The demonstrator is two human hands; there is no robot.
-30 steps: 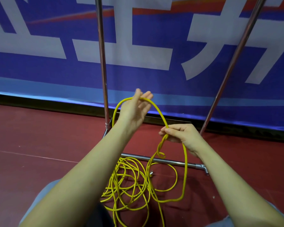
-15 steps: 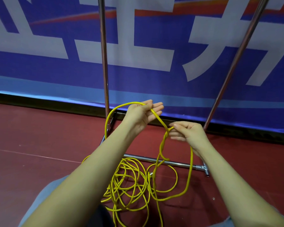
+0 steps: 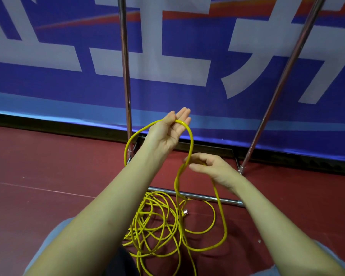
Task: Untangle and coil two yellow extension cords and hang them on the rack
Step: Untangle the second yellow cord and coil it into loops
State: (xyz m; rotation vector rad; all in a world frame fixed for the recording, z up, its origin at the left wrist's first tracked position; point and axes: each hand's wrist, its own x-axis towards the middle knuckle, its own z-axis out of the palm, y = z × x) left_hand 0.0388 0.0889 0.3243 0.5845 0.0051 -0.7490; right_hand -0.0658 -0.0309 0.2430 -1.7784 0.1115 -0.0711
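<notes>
A yellow extension cord [image 3: 190,144] arches as one big loop over my left hand [image 3: 170,132], which is raised palm up with straight fingers, the strand lying across them. Below and to the right, my right hand [image 3: 213,169] holds the same cord between thumb and curled fingers, blurred by motion. From there two strands drop to a tangled pile of yellow cord [image 3: 153,226] on the red floor between my forearms. A plug end [image 3: 185,212] lies in the pile. The metal rack [image 3: 126,76] stands just behind my hands.
The rack's second upright [image 3: 283,86] slants up at the right, and its low base bar [image 3: 199,196] crosses the floor over the pile's far edge. A blue and white banner [image 3: 68,86] covers the wall behind. My knees show at the bottom corners.
My left hand has lifted and turned palm up, its fingers straightened under the loop. My right hand has slid lower along the cord, and the loop has grown longer.
</notes>
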